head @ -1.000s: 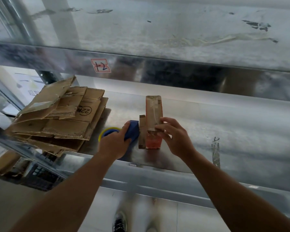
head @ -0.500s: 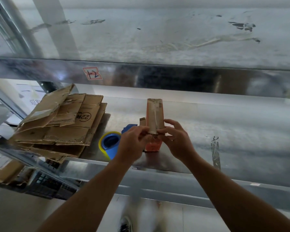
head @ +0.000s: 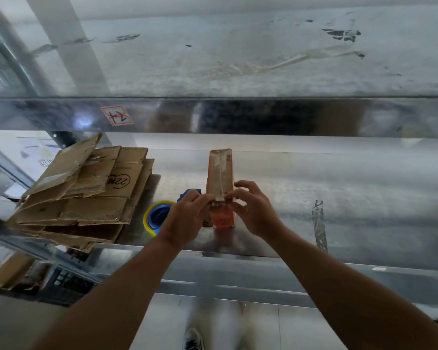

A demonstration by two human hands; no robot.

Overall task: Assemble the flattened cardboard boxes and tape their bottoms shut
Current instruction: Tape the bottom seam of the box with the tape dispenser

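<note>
The small box is standing upright on the shiny metal shelf, near the front edge. It is tall and thin and made of brown cardboard. Its front side is looking orange-red. A strip of clear, shiny tape is running down the middle of its top.

The left hand and the right hand are both pinching the near end of the box top. Their fingers are curling in and meeting where the tape is ending. The fingertips are covering that spot, so it is hard to tell if they are gripping the tape end or only the cardboard.

Just left of the box, a roll is lying on the shelf. It is round, with a yellow ring and a blue middle. The left hand is hiding part of it.

Further left, a pile of flat brown boxes is lying in a messy heap. The edges are looking torn and bent, and the pile is sticking out over the shelf front.

A second shelf is sitting above, grey and scratched. A small red-edged label is sticking to its front rim.

At the bottom, a dark shoe is showing, blurry and cut off by the frame.
</note>
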